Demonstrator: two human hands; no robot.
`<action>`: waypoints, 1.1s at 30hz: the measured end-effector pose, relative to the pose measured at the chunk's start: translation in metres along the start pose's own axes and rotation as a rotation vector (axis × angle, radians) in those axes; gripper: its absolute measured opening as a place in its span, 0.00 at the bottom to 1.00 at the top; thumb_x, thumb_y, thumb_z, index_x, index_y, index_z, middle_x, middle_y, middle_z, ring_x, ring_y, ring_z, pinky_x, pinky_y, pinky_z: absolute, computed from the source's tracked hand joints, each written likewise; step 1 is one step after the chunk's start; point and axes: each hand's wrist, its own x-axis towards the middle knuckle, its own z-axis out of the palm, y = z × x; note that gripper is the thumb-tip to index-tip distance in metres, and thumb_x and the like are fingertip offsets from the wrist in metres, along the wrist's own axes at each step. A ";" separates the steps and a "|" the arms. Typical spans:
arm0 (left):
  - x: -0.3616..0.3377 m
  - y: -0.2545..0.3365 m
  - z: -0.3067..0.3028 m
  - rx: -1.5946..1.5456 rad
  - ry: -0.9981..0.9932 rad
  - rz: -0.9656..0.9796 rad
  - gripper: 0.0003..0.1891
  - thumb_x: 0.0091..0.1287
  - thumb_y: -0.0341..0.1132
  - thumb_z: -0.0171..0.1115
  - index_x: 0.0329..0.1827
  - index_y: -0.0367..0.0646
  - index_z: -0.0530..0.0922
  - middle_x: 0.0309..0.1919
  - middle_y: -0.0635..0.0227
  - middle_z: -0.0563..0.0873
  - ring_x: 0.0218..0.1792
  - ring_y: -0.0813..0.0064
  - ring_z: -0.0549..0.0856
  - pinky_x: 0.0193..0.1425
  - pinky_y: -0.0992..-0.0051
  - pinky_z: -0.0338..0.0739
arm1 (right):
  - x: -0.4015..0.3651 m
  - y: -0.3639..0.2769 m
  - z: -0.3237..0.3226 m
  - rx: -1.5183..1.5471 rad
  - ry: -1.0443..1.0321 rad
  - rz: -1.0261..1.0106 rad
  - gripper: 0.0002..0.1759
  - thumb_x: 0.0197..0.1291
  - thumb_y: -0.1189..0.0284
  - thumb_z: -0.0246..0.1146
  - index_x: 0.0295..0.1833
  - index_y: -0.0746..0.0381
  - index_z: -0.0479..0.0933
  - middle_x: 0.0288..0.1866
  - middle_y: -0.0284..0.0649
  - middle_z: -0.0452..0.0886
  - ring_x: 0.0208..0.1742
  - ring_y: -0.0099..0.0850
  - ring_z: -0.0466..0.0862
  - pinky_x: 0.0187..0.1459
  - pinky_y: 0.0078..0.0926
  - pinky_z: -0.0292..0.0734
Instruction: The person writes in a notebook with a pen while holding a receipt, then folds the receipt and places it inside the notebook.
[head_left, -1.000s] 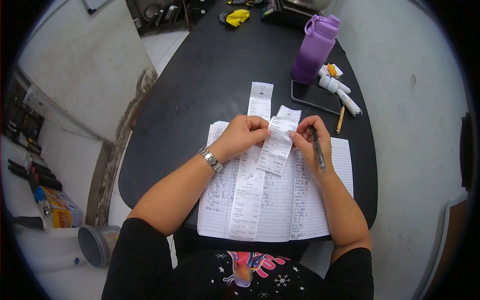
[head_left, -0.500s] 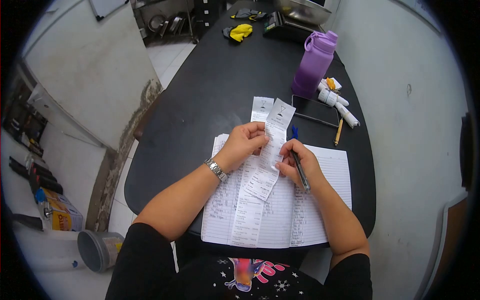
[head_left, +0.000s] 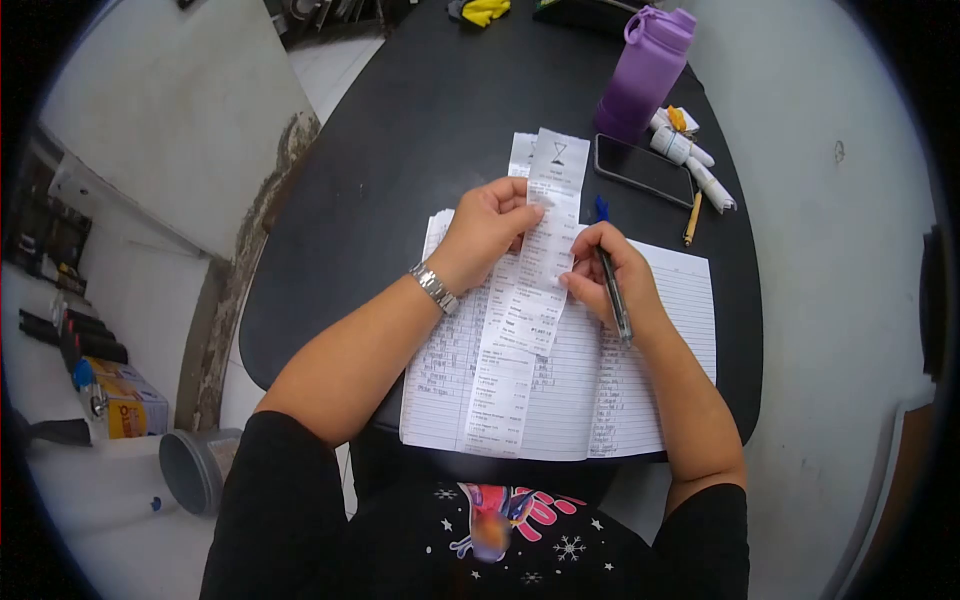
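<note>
Far left, low by the wall, a yellow-and-white carton (head_left: 138,408) stood just beside a grey bucket (head_left: 190,470). Then the black table (head_left: 380,150) swept across the middle, a yellow-and-grey glove (head_left: 485,12) cut off at the top of the view. And here was the left arm, reaching in over the near side, a silver link watch (head_left: 435,288) at the wrist! The left hand (head_left: 490,235) was narrow, thumb and fingers pinched on the left edge of the upper receipt (head_left: 555,215), an hourglass mark at its head. Below it a longer receipt (head_left: 497,400) ran down the left page of an open lined notebook (head_left: 690,300), its columns full of handwriting; whether the left fingers also caught that longer strip, one could not tell. Just past the notebook's top edge lay a small blue object (head_left: 601,208). On to the right hand (head_left: 618,270): fingers curled, a black pen (head_left: 614,300) slanting down through the grip, thumb tip right at the upper receipt's right edge. Farther over, the purple bottle (head_left: 645,75) stood upright behind a dark smartphone (head_left: 645,170), with a tan pen (head_left: 692,220) and rolled white papers (head_left: 708,182) lying near the table's right edge.
</note>
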 end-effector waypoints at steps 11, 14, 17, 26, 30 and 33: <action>-0.001 0.000 0.000 -0.031 0.048 0.070 0.13 0.65 0.27 0.60 0.52 0.35 0.75 0.40 0.65 0.86 0.35 0.83 0.84 0.35 0.83 0.78 | -0.010 -0.018 -0.002 -0.390 0.098 -0.595 0.10 0.48 0.80 0.66 0.36 0.62 0.74 0.37 0.43 0.80 0.39 0.36 0.78 0.43 0.31 0.72; 0.000 -0.002 -0.001 -0.031 0.041 0.076 0.13 0.65 0.28 0.60 0.52 0.36 0.76 0.39 0.67 0.86 0.34 0.84 0.83 0.34 0.84 0.76 | -0.012 -0.021 0.002 -0.530 -0.156 -0.600 0.09 0.48 0.76 0.67 0.35 0.61 0.74 0.25 0.39 0.73 0.33 0.38 0.73 0.36 0.34 0.69; 0.001 -0.002 0.000 -0.058 0.040 0.071 0.13 0.65 0.28 0.61 0.52 0.37 0.76 0.38 0.68 0.86 0.33 0.86 0.82 0.33 0.86 0.75 | -0.017 -0.023 0.006 -0.592 -0.323 -0.572 0.09 0.48 0.74 0.67 0.35 0.61 0.74 0.23 0.38 0.72 0.33 0.37 0.73 0.36 0.34 0.69; 0.001 -0.001 -0.002 -0.034 0.056 0.063 0.14 0.64 0.26 0.61 0.52 0.36 0.76 0.39 0.68 0.86 0.33 0.85 0.82 0.35 0.85 0.75 | -0.023 -0.034 0.005 -0.693 -0.532 -0.459 0.12 0.45 0.73 0.67 0.38 0.60 0.77 0.30 0.38 0.78 0.38 0.36 0.75 0.41 0.34 0.70; 0.001 0.000 -0.001 -0.039 0.062 0.044 0.14 0.64 0.26 0.60 0.52 0.35 0.76 0.40 0.67 0.86 0.35 0.85 0.82 0.35 0.85 0.75 | -0.026 -0.036 0.005 -0.747 -0.542 -0.498 0.11 0.46 0.73 0.66 0.38 0.60 0.77 0.38 0.38 0.81 0.41 0.36 0.75 0.44 0.35 0.70; 0.001 -0.001 -0.001 -0.096 0.050 0.056 0.14 0.64 0.26 0.61 0.52 0.35 0.76 0.40 0.67 0.86 0.36 0.84 0.83 0.36 0.85 0.75 | -0.028 -0.039 0.005 -0.769 -0.560 -0.474 0.11 0.47 0.73 0.66 0.38 0.60 0.77 0.43 0.39 0.81 0.43 0.36 0.75 0.46 0.35 0.70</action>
